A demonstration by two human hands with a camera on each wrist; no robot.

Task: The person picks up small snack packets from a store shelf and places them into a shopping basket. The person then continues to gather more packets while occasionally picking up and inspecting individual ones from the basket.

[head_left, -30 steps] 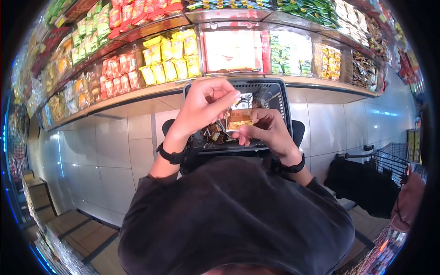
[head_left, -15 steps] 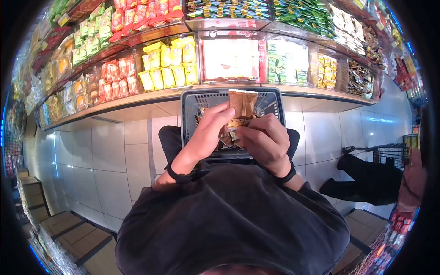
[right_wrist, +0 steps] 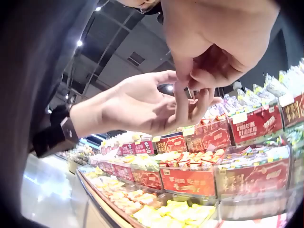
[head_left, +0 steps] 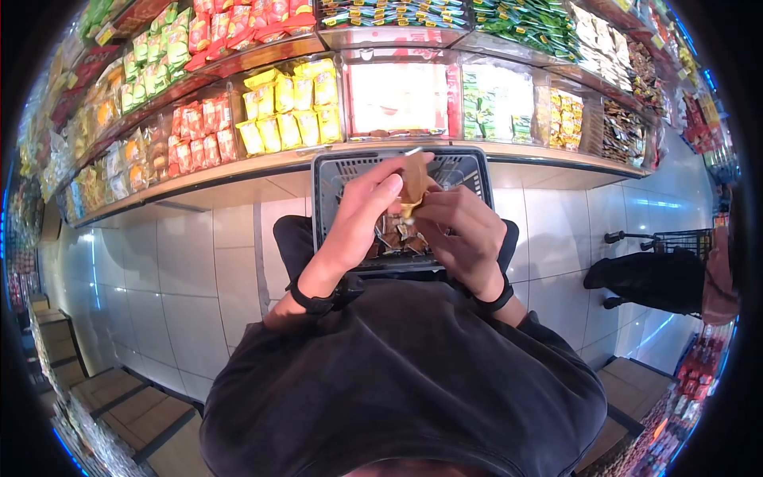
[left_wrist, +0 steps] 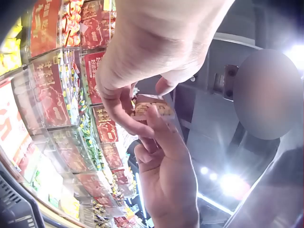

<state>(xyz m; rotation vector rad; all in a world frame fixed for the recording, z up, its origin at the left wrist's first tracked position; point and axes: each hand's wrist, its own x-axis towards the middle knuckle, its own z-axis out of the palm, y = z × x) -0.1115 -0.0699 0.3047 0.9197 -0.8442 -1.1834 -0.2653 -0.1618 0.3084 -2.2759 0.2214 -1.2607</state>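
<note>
Above a grey basket (head_left: 319,208), both hands hold a small brown packet (head_left: 414,179). My left hand (head_left: 354,215) pinches it from the left with thumb and fingers. On the other side my right hand (head_left: 467,238) has its fingers curled at the packet's lower end. A tan patterned face of the packet (left_wrist: 154,107) shows between the left hand (left_wrist: 156,52) and the right hand (left_wrist: 168,185) in the left wrist view. In the right wrist view the fingers hide most of it. Several brown wrapped pieces (head_left: 395,237) lie in the basket.
Shelves of bagged snacks run behind the basket, with yellow packets (head_left: 290,111) and red packets (head_left: 201,135) at the left. A wooden shelf edge (head_left: 230,164) borders them. At the right, a person in dark trousers (head_left: 648,284) stands beside a wire cart (head_left: 687,241).
The hands came lower and closer round the packet, which turned from its printed face to its plain brown side and then narrowed as it tilted. The person at the right shifted position.
</note>
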